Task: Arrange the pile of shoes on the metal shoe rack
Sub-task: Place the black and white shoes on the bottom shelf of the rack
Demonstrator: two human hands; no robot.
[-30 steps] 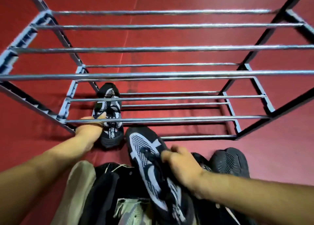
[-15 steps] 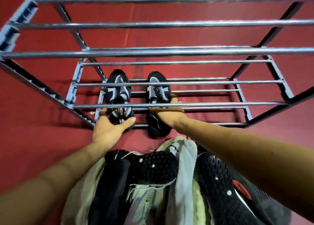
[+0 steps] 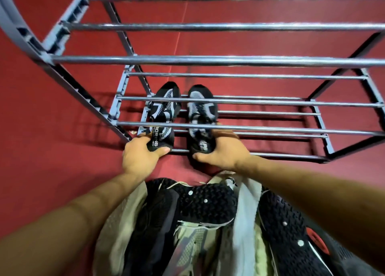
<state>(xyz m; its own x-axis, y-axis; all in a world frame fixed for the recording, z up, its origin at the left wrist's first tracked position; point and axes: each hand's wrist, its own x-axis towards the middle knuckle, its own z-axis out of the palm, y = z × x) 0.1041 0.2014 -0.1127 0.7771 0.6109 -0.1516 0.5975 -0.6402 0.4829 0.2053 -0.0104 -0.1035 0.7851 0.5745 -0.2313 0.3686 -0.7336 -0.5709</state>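
A metal shoe rack with grey bars in several tiers stands on the red floor. Two black and white knit shoes lie side by side on its bottom tier at the left, toes pointing away from me. My left hand grips the heel of the left shoe, thumb under it and fingers over the side. My right hand grips the heel of the right shoe the same way. A pile of shoes lies on the floor just in front of the rack, below my arms.
The pile holds black shoes with studded soles, a beige shoe and a white one. The red floor surrounds the rack. The rack's bottom tier to the right of the pair holds nothing.
One second ago only the left shoe lay on the rack and my right hand held the other above the pile. That shoe now lies beside the first, both heels gripped.
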